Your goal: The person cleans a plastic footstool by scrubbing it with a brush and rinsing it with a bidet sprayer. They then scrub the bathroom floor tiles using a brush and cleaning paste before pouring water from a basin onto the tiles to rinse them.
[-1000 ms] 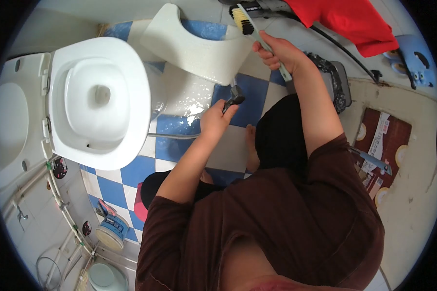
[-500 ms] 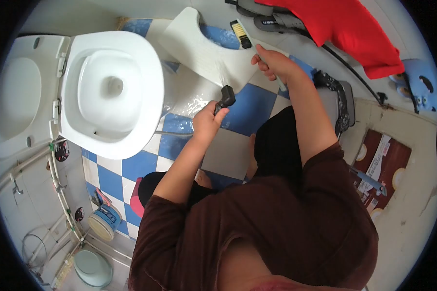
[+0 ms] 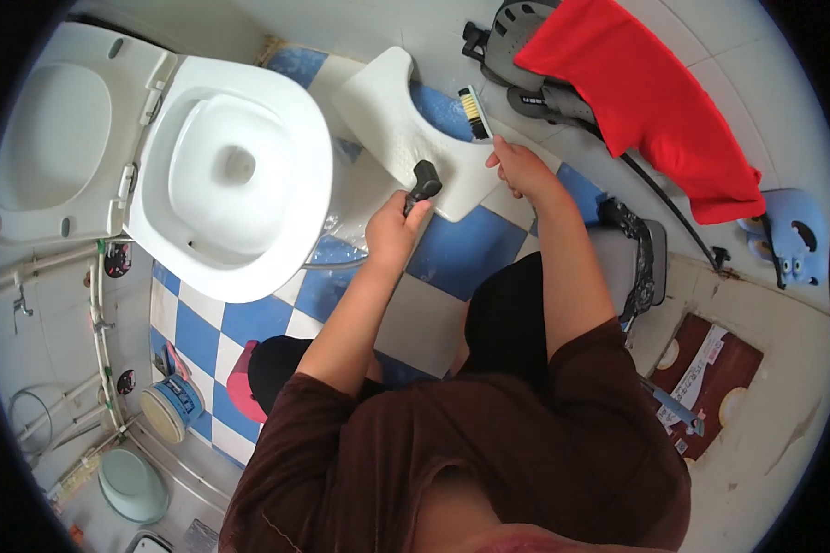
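your left grip (image 3: pixel 394 229) is clamped on the black spray nozzle (image 3: pixel 422 184), your right grip (image 3: pixel 523 172) on the brush (image 3: pixel 475 115). white stool (image 3: pixel 466 172) sits just beyond both; best angle the nozzle at it, brush handle firm, bristles flat.

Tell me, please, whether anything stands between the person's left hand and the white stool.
Only the black spray head that the left hand grips lies between it and the white stool. Nothing else visible stands in the way; the brush, in the right hand, is off to one side.
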`<state>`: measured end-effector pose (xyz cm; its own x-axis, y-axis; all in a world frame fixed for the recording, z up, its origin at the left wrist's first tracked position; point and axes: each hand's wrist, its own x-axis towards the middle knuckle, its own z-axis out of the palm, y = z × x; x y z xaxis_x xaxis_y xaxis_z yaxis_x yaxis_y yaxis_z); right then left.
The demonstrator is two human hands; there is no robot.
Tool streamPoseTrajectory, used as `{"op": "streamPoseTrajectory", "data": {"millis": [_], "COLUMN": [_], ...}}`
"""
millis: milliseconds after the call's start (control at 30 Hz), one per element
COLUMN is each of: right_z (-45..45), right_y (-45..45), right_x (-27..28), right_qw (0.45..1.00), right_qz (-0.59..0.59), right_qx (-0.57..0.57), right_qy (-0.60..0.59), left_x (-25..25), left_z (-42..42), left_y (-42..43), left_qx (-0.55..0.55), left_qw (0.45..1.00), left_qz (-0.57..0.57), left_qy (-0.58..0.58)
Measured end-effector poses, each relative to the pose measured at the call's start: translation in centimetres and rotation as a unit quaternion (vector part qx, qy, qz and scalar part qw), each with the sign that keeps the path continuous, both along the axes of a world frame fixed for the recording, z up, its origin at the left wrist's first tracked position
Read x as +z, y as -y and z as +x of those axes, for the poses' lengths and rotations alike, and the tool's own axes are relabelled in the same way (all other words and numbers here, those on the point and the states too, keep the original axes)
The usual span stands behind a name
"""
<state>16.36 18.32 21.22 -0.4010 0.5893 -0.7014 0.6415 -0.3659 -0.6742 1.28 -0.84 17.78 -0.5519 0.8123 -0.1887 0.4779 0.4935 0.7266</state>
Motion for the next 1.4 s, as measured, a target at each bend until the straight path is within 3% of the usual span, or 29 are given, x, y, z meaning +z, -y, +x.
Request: {"op": "streamPoseTrajectory", "data": {"millis": [133,233,367,700,800,1000,1100,1233,1400], "right_z": [0.4,0.8,1.6,2.0,1.7,1.1,0.9,0.4,-0.4], "right_y": [-0.4,-1.0,-1.4,-1.6,-1.1,-0.9,-1.0,-0.7,-0.5], "right_x": [-0.2,-1.5,-3.8,-4.4,-3.7,-3.4,-4.6,-4.0,-4.0], "right_qw": [0.999,0.989,0.966,0.965,0.969,0.972,0.968,0.974,0.974], "right_qz": [0.037,0.116,0.203,0.211,0.209,0.192,0.204,0.186,0.185], "right_qx": [0.005,0.049,0.106,0.11,0.089,0.107,0.12,0.114,0.122], "right_qy": [0.03,0.079,0.118,0.109,0.092,0.085,0.082,0.063,0.047], "left_x": [0.2,0.1,0.8,2.7,2.2,3.3,5.1,8.9,12.3], "left_z": [0.1,0.5,1.2,-0.7,-1.5,-1.9,-1.5,-1.8,-4.1], "left_y": [-1.6,-2.5,-3.5,-7.6,-8.2,-8.4,-8.9,-9.9,-10.7], "left_qx": [0.041,-0.022,-0.105,0.004,-0.009,-0.03,0.003,0.08,0.142], "left_qw": [0.999,0.998,0.994,0.992,0.973,0.957,0.956,0.958,0.943], "left_qz": [0.016,0.053,0.014,0.12,0.191,0.242,0.259,0.274,0.3], "left_qy": [0.003,0.025,0.03,0.046,0.126,0.159,0.138,0.019,0.0]}}
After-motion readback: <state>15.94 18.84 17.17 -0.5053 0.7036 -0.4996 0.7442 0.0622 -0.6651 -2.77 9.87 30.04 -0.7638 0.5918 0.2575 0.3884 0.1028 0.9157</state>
